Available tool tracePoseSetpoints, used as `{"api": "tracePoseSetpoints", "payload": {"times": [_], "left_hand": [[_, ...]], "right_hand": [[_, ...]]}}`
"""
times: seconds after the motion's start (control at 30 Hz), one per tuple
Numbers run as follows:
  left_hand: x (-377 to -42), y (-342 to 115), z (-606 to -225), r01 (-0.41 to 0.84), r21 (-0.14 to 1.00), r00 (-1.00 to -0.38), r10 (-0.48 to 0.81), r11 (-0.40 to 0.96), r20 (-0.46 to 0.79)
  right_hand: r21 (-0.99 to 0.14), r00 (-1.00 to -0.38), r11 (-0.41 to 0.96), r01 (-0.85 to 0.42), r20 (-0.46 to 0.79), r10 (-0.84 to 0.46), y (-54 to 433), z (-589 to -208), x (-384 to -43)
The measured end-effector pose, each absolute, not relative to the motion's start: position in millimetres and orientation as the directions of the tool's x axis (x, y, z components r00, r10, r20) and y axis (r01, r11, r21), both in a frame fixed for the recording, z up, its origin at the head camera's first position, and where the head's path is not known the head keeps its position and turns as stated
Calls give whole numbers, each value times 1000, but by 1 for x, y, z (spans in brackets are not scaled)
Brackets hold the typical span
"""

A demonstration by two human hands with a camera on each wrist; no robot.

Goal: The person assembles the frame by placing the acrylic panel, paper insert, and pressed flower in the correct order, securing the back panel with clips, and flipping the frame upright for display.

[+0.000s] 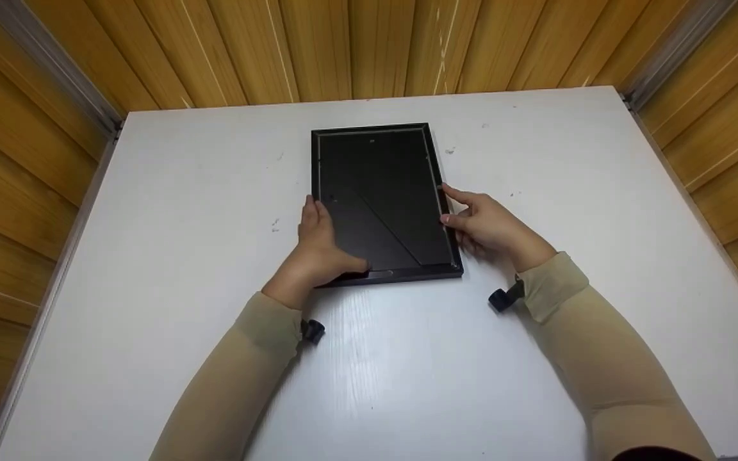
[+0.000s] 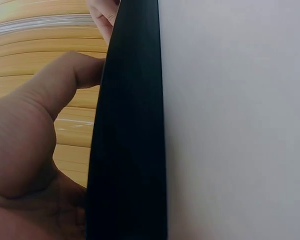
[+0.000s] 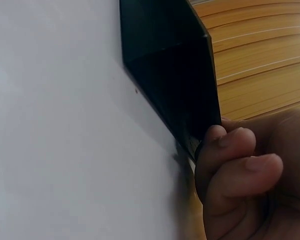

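A black picture frame lies back side up on the white table, its backing panel showing a diagonal seam. My left hand grips its lower left corner, thumb on the near edge and fingers along the left side. My right hand holds the right edge, with thumb and index finger on the rim and the other fingers curled below. From the left wrist, the dark side of the picture frame shows beside my thumb. In the right wrist view, a corner of the picture frame stands out above my curled fingers.
The white table carries a few small dark marks. Wood-look slatted walls stand behind it and on both sides. A small black wrist device hangs at my right cuff, and a similar wrist device at my left.
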State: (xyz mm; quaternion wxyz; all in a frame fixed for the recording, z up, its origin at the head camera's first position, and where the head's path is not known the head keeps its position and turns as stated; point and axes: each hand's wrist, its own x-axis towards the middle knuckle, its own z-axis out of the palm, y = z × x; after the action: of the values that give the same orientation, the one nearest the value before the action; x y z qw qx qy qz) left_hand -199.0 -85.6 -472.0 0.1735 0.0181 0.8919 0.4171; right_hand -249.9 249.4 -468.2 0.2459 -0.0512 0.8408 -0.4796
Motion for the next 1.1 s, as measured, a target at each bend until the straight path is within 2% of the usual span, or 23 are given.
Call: {"api": "tracePoseSetpoints", "payload": {"times": [0.2, 0.37, 0.53, 0.7, 0.9, 1.1], "left_hand": [[-199, -86, -472, -118, 749, -938, 175, 652, -300], [-199, -98, -469, -92, 770, -940, 200, 631, -276], [-211, -115, -462, -80, 805, -974, 125, 587, -188], [-222, -133, -465, -117, 819, -973, 99, 562, -207], [-232, -143, -469, -169, 827, -959, 104, 536, -263], [-234, -140, -471, -185, 853, -960, 95, 488, -262]], "right_hand": [[-824, -890, 551, 135, -345, -298, 247, -467, -248], [-770, -952, 638, 2, -197, -235, 240, -465, -246], [-696, -973, 710, -109, -71, -219, 226, -459, -238], [-601, -955, 784, -155, -112, -275, 205, -459, -220], [-478, -952, 859, -185, -128, -277, 187, -465, -207], [-506, -955, 834, -218, -65, -289, 184, -468, -208]]}}
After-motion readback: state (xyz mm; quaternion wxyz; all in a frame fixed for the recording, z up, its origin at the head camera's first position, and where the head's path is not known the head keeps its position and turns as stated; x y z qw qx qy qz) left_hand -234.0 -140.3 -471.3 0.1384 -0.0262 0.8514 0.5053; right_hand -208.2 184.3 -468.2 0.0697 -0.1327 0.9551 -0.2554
